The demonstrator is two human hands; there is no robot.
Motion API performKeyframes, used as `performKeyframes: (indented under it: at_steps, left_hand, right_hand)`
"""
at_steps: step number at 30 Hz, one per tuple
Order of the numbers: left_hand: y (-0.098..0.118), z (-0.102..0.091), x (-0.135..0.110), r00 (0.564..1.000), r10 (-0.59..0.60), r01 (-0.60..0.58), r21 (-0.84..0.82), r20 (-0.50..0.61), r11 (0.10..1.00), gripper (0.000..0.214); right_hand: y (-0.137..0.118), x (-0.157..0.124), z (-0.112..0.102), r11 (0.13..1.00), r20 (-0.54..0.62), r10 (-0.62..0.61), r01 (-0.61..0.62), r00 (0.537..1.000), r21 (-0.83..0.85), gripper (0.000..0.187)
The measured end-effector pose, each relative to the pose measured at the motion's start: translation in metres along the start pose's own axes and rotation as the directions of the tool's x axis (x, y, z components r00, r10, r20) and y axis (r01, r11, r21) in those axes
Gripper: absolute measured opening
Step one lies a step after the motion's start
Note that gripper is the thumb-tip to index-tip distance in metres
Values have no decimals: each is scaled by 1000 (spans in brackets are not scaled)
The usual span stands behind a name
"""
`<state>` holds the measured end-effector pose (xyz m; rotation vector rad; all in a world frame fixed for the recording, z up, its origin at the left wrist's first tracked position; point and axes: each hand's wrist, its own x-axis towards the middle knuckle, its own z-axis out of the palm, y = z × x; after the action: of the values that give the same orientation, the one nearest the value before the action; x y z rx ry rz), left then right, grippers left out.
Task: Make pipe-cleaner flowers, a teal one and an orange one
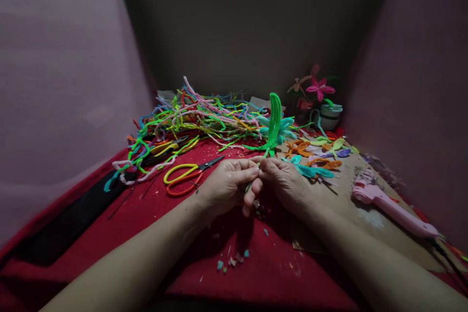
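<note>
Both hands meet over the middle of the red cloth. My left hand (234, 178) is closed, with thumb and fingers pinched on the lower stem of a pipe-cleaner flower. My right hand (280, 175) pinches the same stem right beside it. Above the fingers rise a tall green pipe-cleaner leaf (274, 119) and teal petals (287, 129); whether the petals join this stem I cannot tell. The stem's lower end is mostly hidden by the fingers. Just left of my left hand lie scissors (186, 178) with one yellow and one red handle.
A heap of colourful pipe cleaners (204, 114) lies at the back, with pliers (164, 147) before it. On the right, a cardboard sheet (351, 204) bears pipe-cleaner petals (318, 170) and a pink glue gun (393, 204). Potted flowers (321, 88) stand behind; a black strip (69, 219) lies left.
</note>
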<state>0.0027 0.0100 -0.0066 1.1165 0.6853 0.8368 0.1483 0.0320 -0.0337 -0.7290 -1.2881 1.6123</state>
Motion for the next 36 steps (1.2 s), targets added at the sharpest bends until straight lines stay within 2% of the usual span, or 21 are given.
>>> performKeyframes:
  at_steps: [2,5,9,14,18,21,24,27,29,31,33,36]
  left_hand:
    - [2,-1,0,1000,0,4,-137,28,991,14]
    - [4,0,-1,999,18,-7,-229,46,973,11]
    - [4,-1,-2,996,25,-4,-243,87,970,21]
    - [1,-5,-2,991,34,-8,-200,127,980,23]
    - [3,-5,-4,993,29,-4,-209,117,978,21]
    - [5,-6,-5,991,14,17,-225,136,974,18]
    - [6,-9,-4,993,5,9,-113,121,994,19]
    - [7,-6,-2,999,33,-32,116,-3,993,24]
    - [7,-2,-1,987,90,-46,298,-136,954,21]
    - [7,1,0,969,128,-36,390,-213,920,17]
    - [5,1,1,972,116,-45,322,-204,946,16]
    - [1,-3,2,994,47,-45,31,-101,999,16]
  right_hand:
    - [3,1,0,1000,-2,-2,2,1000,14,31]
    - [2,1,3,988,44,-12,5,999,155,25]
    - [-5,0,7,943,92,9,-39,996,331,22]
    - [-6,0,6,922,86,1,-34,996,385,13]
    - [-6,-1,5,945,35,-18,6,999,327,8]
    - [-8,-1,5,964,67,-55,35,996,262,11]
    - [-8,0,2,981,50,-78,67,996,183,12]
    - [-5,3,-3,995,-27,-78,79,997,57,13]
    - [-4,3,-6,995,-86,-87,82,992,-58,19]
    - [-5,3,-6,983,-145,-105,81,984,-164,22]
    - [-6,2,-3,974,-167,-116,80,979,-211,21]
    - [-8,1,1,987,-80,-114,104,990,-124,19]
